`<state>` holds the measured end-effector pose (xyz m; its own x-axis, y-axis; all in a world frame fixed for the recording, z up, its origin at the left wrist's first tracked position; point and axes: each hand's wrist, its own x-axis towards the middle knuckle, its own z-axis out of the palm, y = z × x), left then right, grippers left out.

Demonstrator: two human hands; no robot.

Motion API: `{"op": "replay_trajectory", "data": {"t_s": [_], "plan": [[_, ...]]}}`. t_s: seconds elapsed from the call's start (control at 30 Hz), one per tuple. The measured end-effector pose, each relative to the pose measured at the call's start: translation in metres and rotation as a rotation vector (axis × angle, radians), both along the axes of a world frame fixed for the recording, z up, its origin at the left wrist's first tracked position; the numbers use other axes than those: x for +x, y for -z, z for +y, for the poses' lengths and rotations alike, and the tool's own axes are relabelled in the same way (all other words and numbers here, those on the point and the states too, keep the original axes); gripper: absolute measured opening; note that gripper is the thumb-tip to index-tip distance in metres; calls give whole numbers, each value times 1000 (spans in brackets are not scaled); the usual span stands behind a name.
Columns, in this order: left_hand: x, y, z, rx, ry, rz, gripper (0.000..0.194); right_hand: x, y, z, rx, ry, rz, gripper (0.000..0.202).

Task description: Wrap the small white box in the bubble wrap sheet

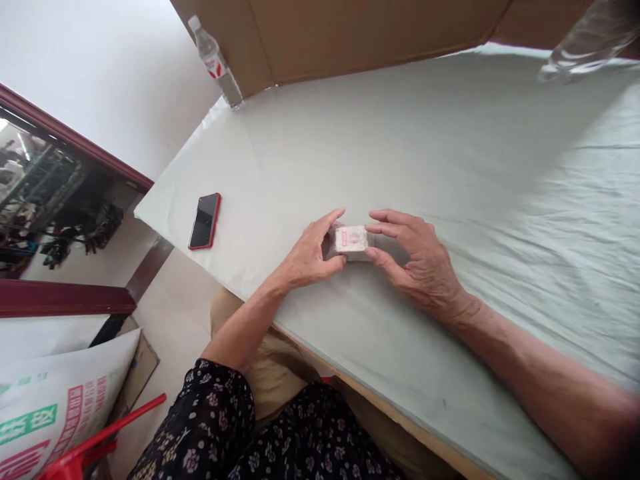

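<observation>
A small white pack with red print and a faint picture on its top is between my two hands over the pale green cloth. My left hand curls around its left end, the thumb along the near side and the fingers at the far side. At the right end, my right hand holds the pack's edge between thumb and fingertips, with another finger stretched above. Some of its left end is hidden in my left hand's shadow.
A cloth-covered table lies before me. On it are a red-cased phone at left, a water bottle at the back left and a clear plastic item at the back right. Cardboard stands behind. Printed sacks stand lower left.
</observation>
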<state>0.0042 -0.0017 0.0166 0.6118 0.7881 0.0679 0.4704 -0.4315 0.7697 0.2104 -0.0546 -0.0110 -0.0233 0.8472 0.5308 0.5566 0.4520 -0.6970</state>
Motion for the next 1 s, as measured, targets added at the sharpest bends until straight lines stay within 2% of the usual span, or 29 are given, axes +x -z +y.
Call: {"op": "replay_trajectory", "data": {"t_s": [0.23,0.4,0.6,0.8,0.93,1.0], "plan": [[-2,4,2,-60,-2,-68,85,5,-10,1,69,48,-99,16],[-2,9,3,-31,-4,-118,85,6,-15,4,68,16,-220,14],[1,8,6,71,-26,-6,85,6,-20,13,109,16,-336,15],[2,10,9,135,5,90,84,2,-26,26,286,-45,-549,12],[2,13,8,149,0,73,78,-4,-27,27,396,-24,-601,12],[3,13,6,150,-11,34,76,-7,-28,27,353,-13,-625,15]]}}
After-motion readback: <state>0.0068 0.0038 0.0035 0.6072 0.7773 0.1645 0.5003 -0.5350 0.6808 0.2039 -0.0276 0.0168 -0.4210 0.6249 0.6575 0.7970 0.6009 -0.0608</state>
